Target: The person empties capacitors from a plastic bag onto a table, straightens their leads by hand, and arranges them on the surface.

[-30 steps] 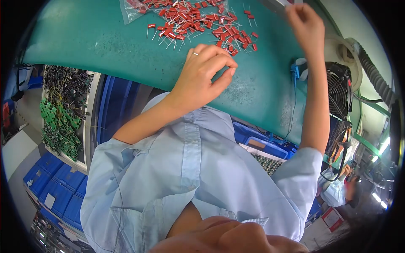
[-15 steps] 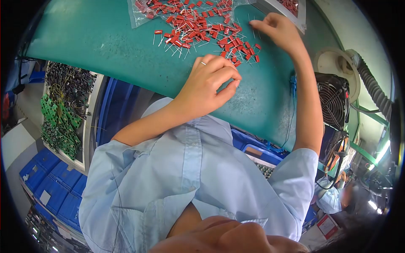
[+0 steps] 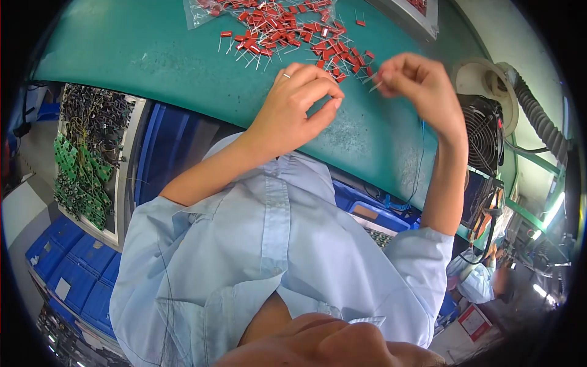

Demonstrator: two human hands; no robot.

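Red two-legged film capacitors [image 3: 272, 30] lie in a loose heap on the green mat [image 3: 153, 55]. My right hand [image 3: 422, 85] is to the right of the heap, slightly blurred, with thumb and fingers pinched on one red capacitor [image 3: 380, 74]; its thin legs point down and left. Just in front of the heap rests my left hand [image 3: 299, 107], a ring on one finger. Its fingers are curled, with thumb and index tips together; anything between them is hidden. A single capacitor [image 3: 361, 23] lies apart behind my right hand.
A clear plastic bag [image 3: 199, 13] lies at the heap's far left. At the back right stands a light-edged tray [image 3: 422, 21]. A black fan [image 3: 480, 140] and grey hose [image 3: 541, 110] flank the right arm. Another person [image 3: 480, 281] sits at far right.
My right hand has come back from the far right of the heap towards me, with a red capacitor now showing in its fingers. The left hand has barely moved.
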